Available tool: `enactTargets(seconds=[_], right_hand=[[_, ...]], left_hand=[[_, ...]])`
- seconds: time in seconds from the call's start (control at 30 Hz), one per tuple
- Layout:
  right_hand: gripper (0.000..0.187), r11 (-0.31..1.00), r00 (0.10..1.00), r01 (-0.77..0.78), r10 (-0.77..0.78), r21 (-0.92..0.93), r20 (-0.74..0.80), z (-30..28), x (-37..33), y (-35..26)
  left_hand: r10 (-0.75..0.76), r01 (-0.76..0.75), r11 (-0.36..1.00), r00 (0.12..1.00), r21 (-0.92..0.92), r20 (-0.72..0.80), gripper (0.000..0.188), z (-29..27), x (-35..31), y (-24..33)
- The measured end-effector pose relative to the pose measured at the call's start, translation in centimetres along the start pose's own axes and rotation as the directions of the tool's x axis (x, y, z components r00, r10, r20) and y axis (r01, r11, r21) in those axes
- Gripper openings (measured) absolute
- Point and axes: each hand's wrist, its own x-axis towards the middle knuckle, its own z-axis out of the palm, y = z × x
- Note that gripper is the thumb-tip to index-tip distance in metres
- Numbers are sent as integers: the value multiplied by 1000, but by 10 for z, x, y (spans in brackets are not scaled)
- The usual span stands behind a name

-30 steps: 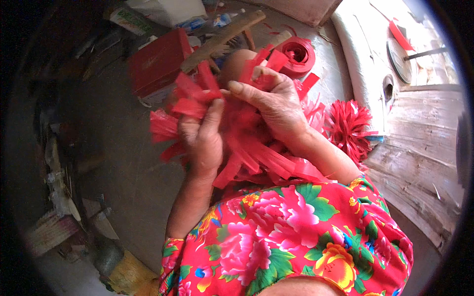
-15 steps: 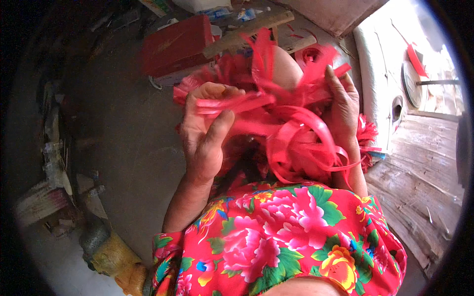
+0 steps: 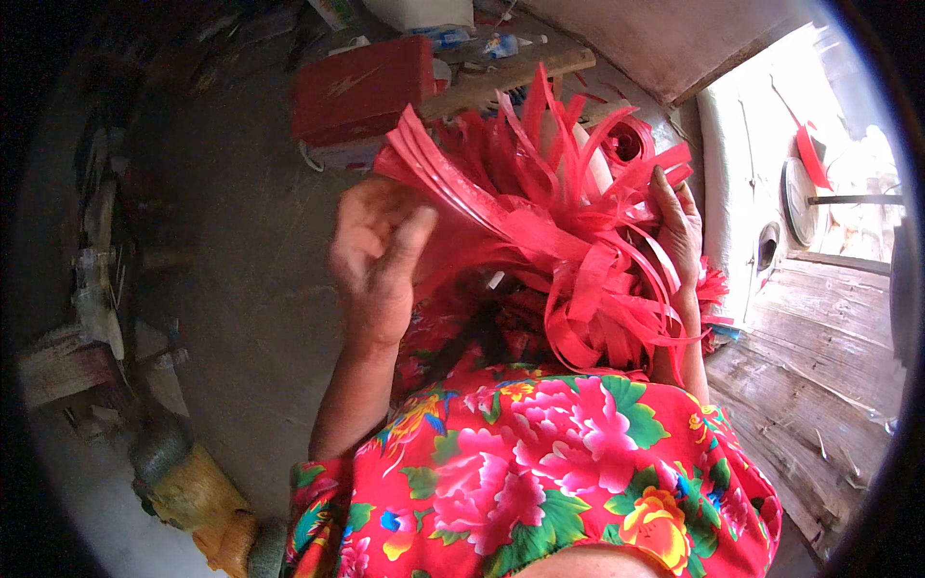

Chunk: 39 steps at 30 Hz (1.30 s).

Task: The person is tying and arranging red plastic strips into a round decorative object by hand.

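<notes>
A bushy bunch of glossy red plastic ribbon strips (image 3: 578,255) spreads in front of my body, with loops hanging at its lower right. My left hand (image 3: 376,260) is at the bunch's left side, fingers curved and thumb apart, slightly blurred. A flat sheaf of strips fans up just beyond its fingertips; nothing shows between thumb and fingers. On the right side, my right hand (image 3: 682,231) pinches some of the strips between thumb and fingers. Part of that hand's wrist is behind hanging strips. A red floral cloth (image 3: 540,453) covers my front.
Beyond the bunch lie a red box (image 3: 361,91), a wooden board (image 3: 511,82), a plastic bottle (image 3: 511,44) and a roll of red ribbon (image 3: 628,143). Wooden planks (image 3: 800,376) lie at right. A yellowish jar-like object (image 3: 207,496) is at lower left.
My left hand has moved left and away from the strips it was around. Those strips now fan upward and outward. My right hand keeps its grip in nearly the same place.
</notes>
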Motion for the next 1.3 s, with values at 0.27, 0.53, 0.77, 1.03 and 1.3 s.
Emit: enactTargets(seconds=[0.27,0.53,0.77,1.03,1.3], right_hand=[[17,998,998,-21,25,-58,64,-2,-1,-3],[43,340,615,704,-731,-624,295,45,-20,-53],[32,563,772,592,-188,-577,608,92,-30,-22],[24,860,906,174,51,-480,420,84,-6,4],[25,924,936,18,119,-382,331,76,-2,9]], left_hand=[[-169,202,952,973,-228,155,33,17,19,-25],[-43,61,980,994,-190,97,27,38,24,-20],[20,23,974,982,-227,187,34,65,31,-1],[53,-19,986,978,-165,202,31,72,25,-7],[-3,45,968,986,-245,167,31,62,23,-14]])
